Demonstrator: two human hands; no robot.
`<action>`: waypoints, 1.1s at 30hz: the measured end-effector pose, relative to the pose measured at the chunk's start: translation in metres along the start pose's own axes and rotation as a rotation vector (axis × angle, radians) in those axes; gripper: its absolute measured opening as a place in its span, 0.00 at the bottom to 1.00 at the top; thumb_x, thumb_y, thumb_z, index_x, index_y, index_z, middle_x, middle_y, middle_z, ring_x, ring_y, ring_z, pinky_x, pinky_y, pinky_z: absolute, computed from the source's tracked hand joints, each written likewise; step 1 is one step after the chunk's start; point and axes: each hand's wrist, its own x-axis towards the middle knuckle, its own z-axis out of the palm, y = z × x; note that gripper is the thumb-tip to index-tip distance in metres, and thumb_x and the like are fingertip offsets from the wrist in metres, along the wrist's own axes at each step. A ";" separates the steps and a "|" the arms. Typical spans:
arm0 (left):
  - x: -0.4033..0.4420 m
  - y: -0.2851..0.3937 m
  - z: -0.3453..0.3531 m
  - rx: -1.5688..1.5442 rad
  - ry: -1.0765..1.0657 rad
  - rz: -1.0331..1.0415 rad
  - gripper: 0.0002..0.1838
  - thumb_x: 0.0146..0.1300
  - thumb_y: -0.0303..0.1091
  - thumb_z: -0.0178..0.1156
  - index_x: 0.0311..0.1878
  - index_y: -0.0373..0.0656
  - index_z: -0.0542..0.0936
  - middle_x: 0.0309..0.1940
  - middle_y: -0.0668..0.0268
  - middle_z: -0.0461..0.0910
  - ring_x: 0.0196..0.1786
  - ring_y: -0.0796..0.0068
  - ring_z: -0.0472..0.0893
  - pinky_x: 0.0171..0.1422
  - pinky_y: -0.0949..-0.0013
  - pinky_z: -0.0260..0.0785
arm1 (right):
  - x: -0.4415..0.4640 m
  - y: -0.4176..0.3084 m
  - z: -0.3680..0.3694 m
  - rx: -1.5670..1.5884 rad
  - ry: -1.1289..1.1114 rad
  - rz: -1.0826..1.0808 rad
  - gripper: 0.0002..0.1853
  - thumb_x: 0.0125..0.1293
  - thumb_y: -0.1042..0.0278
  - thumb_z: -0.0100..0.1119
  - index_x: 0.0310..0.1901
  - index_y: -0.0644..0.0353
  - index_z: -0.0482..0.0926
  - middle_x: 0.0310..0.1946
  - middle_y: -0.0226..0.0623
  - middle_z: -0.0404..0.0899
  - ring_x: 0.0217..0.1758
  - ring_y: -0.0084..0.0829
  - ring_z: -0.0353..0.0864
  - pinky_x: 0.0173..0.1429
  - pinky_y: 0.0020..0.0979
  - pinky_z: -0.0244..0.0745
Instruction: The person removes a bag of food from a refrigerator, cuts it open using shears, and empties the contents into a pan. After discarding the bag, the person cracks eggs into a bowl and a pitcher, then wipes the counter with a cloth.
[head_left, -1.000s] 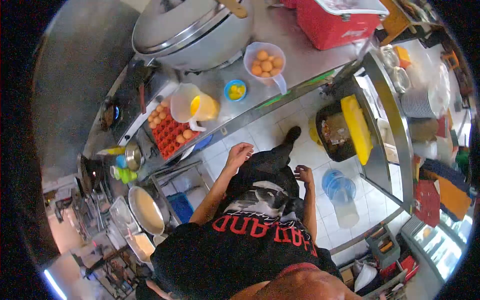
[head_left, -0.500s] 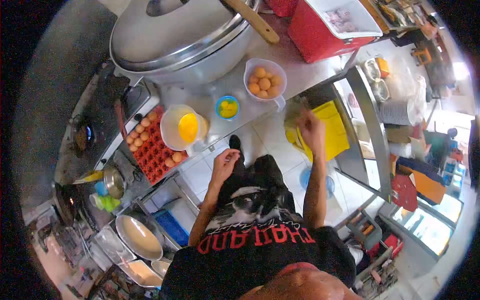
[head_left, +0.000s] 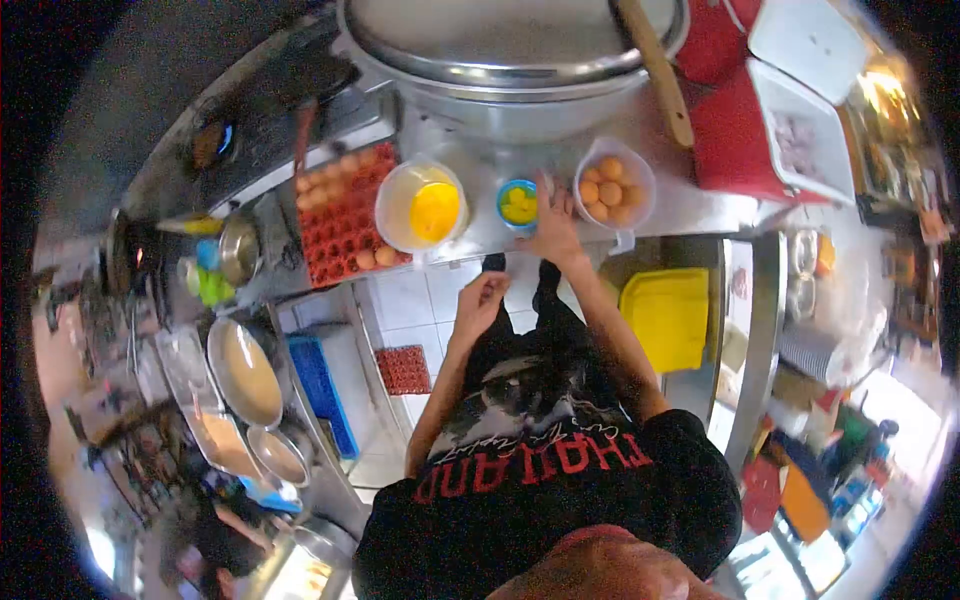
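And here's the right hand [head_left: 552, 222], out over the bench [head_left: 685, 212], fingers spread beside the blue bowl [head_left: 517, 205]! Contact with the rim? Can't tell from here. The bowl sits near the bench's front edge, yellow stuff inside, looks like yolks, between the jug of yellow liquid [head_left: 434, 213] and the jug of eggs [head_left: 615, 185]. I'd call this the reach, no grip made yet. A hold from here calls for those fingers to curl round the rim and keep the bowl level, minding the egg jug just beside. The left hand [head_left: 484, 297]? In front of the body, short of the edge, fingers bent; whether they pinch anything, can't tell. Over left, the red tray [head_left: 340, 230] carries eggs, many pockets bare.
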 end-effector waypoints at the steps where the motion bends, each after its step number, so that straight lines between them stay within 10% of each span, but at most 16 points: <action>1: -0.010 -0.018 0.000 -0.097 0.005 -0.015 0.09 0.67 0.31 0.58 0.47 0.39 0.81 0.31 0.70 0.82 0.33 0.83 0.77 0.39 0.77 0.70 | 0.010 0.012 0.017 0.023 -0.041 -0.002 0.65 0.35 0.62 0.79 0.74 0.50 0.45 0.69 0.59 0.53 0.71 0.61 0.53 0.72 0.50 0.54; 12: -0.120 -0.063 -0.012 -0.497 0.511 -0.344 0.12 0.70 0.35 0.57 0.49 0.36 0.80 0.36 0.67 0.82 0.38 0.81 0.78 0.45 0.75 0.70 | 0.037 0.043 0.051 0.177 -0.088 -0.114 0.53 0.31 0.59 0.79 0.64 0.63 0.62 0.59 0.51 0.69 0.65 0.51 0.66 0.69 0.44 0.64; 22: -0.091 -0.074 -0.071 -0.569 0.444 -0.214 0.09 0.68 0.30 0.56 0.48 0.37 0.80 0.36 0.69 0.81 0.37 0.81 0.77 0.42 0.74 0.70 | 0.049 -0.098 -0.090 -0.005 -0.205 -0.464 0.52 0.35 0.53 0.77 0.64 0.61 0.63 0.54 0.49 0.73 0.57 0.54 0.74 0.62 0.45 0.70; 33: -0.087 -0.115 -0.158 -0.544 0.547 -0.178 0.12 0.70 0.37 0.56 0.50 0.40 0.79 0.38 0.66 0.82 0.39 0.78 0.79 0.42 0.74 0.71 | 0.084 -0.215 -0.012 -0.915 -0.232 -0.563 0.29 0.40 0.66 0.70 0.49 0.60 0.78 0.40 0.50 0.80 0.53 0.49 0.77 0.50 0.46 0.74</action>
